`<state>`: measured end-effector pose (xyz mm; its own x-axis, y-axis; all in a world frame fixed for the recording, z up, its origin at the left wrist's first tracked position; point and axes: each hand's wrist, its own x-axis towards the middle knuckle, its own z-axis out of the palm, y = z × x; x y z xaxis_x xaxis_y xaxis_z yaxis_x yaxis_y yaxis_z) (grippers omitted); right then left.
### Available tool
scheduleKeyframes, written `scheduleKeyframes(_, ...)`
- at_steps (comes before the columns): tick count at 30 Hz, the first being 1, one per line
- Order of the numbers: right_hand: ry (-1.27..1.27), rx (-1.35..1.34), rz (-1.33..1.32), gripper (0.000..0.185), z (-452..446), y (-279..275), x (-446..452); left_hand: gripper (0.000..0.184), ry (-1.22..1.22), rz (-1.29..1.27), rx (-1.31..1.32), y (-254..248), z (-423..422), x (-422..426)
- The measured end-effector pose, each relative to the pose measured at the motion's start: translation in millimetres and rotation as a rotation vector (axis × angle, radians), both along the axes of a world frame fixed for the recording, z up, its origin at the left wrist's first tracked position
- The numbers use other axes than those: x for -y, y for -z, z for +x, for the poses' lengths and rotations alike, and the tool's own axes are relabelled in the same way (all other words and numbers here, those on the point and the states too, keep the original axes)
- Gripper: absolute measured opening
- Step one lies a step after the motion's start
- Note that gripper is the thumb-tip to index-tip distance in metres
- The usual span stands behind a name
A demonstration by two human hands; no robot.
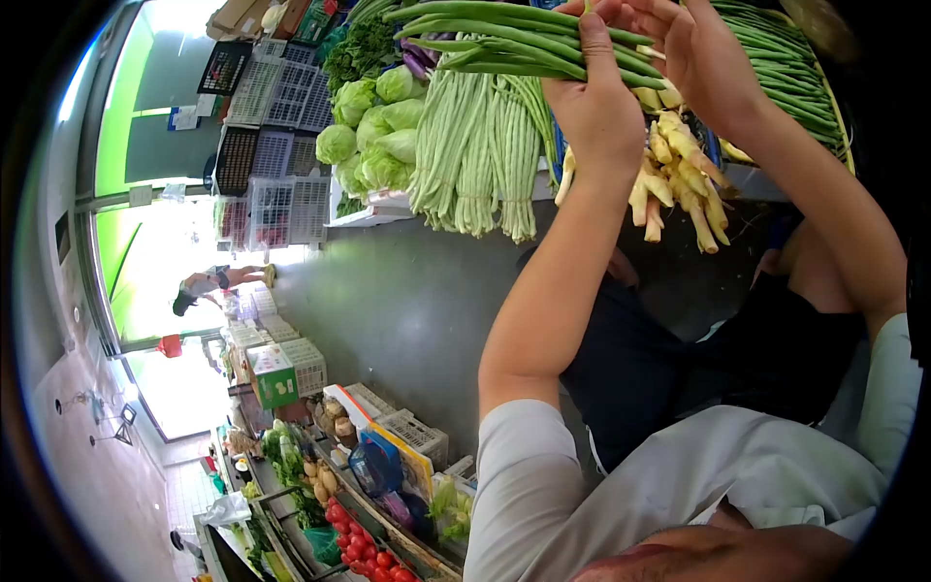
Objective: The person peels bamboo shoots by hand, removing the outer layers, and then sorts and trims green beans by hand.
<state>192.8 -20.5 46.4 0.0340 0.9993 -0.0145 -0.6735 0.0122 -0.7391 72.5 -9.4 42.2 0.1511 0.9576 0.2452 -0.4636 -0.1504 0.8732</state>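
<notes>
My left hand (596, 107) grips a bunch of long green beans (514, 39) at the top, its thumb laid across them. Beside it, my right hand (713, 73) has its fingers apart and slightly curled near the bean ends; its fingertips are partly cut off by the frame edge. Below the held bunch lie bundles of pale long beans (475, 145). Ginger roots (684, 179) rest beneath my hands, and more green beans (786, 73) fill a container at the right.
Left of the pale beans are light green cabbages (378, 131) and stacked plastic crates (281, 92). Grey floor (407, 291) runs between the stands. Tomatoes (359, 543) and a green-and-white box (272, 373) are across the aisle. Another person (218, 281) bends near the bright doorway.
</notes>
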Motion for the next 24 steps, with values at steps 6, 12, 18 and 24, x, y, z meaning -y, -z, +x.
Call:
scheduleKeyframes(6, 0.094, 0.076, 0.03, 0.069, -3.3, 16.9, -7.9, 0.025, -0.012, 0.219, -0.113, 36.0, 12.0, -0.9)
scheduleKeyframes(12, -0.034, 0.236, 0.169, 0.091, 27.1, 25.4, -24.0, 0.033, 0.314, -0.112, 0.089, 6.0, -6.4, 1.4)
scheduleKeyframes(18, -0.395, 0.324, -0.058, 0.088, 46.5, 6.6, -5.6, 0.035, 0.69, -0.243, 0.011, 9.3, -19.0, 0.2)
scheduleKeyframes(24, -0.665, 0.29, 0.148, 0.079, 45.8, 20.4, 4.6, 0.03, 0.874, -0.258, -0.252, 6.8, -13.2, 7.2)
